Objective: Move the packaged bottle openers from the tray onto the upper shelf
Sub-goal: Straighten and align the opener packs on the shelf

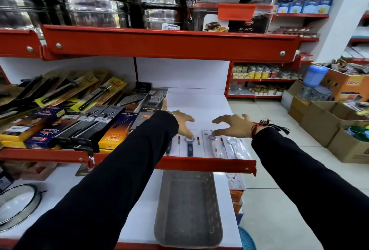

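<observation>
Several packaged bottle openers lie in a row at the front of the white upper shelf (199,100): one with a dark handle (190,146), one with a white handle (215,146), and a clear-packed one (234,147) at the right. My left hand (184,124) rests with fingertips on the dark-handled pack, fingers spread. My right hand (232,124) hovers with fingertips on the top of the white-handled pack, fingers apart. The grey tray (188,209) stands on the lower shelf below, with nothing visible inside.
Boxed lighters, graters and incense packs (111,127) crowd the shelf's left side. The red shelf lip (199,164) runs along the front. Steel tins and container boxes fill the shelf above. Cardboard boxes (329,129) stand on the floor at the right. A sieve (18,203) lies lower left.
</observation>
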`<state>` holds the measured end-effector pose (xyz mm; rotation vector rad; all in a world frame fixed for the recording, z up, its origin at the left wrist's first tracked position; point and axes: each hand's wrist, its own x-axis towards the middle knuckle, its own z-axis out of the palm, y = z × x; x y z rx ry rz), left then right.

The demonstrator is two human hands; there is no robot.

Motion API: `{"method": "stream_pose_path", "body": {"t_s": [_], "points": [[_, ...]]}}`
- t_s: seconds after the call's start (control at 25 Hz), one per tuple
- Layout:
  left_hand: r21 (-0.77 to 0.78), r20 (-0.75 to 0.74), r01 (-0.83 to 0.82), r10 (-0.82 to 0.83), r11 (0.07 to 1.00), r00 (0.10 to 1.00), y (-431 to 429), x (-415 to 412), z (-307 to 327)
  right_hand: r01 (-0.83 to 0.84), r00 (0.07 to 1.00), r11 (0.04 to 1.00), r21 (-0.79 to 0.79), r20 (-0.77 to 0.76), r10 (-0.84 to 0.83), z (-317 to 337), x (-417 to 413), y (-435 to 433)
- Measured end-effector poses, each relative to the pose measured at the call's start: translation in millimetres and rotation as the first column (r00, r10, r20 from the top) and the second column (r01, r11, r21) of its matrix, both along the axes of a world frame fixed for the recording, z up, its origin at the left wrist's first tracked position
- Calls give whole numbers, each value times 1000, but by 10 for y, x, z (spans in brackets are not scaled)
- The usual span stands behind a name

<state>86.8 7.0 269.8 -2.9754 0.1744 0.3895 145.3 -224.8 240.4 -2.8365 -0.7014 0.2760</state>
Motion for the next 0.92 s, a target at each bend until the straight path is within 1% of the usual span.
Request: {"method": "stream_pose_path", "body": {"t_s": [0.08,0.2,0.28,0.36,0.44,0.68,0.92], "points": [[-59,0,69,-69,996,998,-292,64,-22,64,998,996,-65,8,-64,18,69,-296],[-11,-65,149,-149,989,987,-678,86,-188,97,992,980,-173,-57,-108,-92,87,-603],[43,-94,180,-176,983,980,-802,88,-314,81,983,986,-146,-154,-104,-197,77,-704],[67,-90,177,-171,982,981,-811,92,-376,76,972,995,-56,-219,-87,-263,86,-743],[51,-80,167,-163,985,983,-760,98,-379,80,970,997,-22,-230,-83,-279,109,-747],[-89,-40,135,-139,987,989,-612,82,-364,67,969,997,-29,-237,-72,-271,147,-713],[-65,-31,171,-173,983,984,-592,79,-366,52,972,997,-50,-228,-62,-274,118,-677]]}}
